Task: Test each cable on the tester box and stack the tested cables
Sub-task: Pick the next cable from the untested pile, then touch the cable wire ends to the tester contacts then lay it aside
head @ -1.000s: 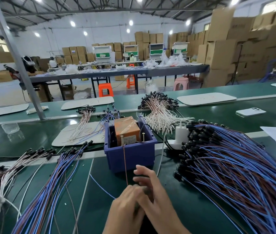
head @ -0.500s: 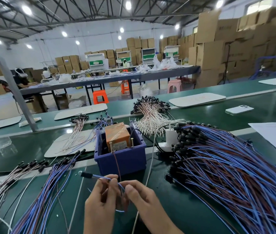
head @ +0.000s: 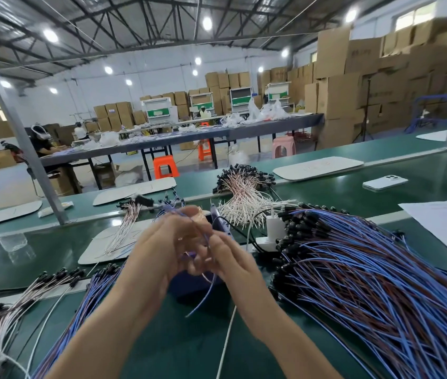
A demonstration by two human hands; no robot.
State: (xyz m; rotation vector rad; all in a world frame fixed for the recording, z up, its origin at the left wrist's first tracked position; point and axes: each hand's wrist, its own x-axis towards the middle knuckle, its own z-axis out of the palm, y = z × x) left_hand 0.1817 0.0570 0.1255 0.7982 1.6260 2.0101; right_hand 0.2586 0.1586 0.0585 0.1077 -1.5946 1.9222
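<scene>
Above the tester box (head: 184,288), left hand (head: 162,250) and right hand (head: 233,269) both pinch one cable (head: 204,298) in their fingers. It runs steeply, loose end hanging toward the box, nearest the right hand

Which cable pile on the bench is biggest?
The blue-and-brown pile at the right: it spreads far wider and deeper than the blue stack at the left or the whitish bundle farther back.
</scene>
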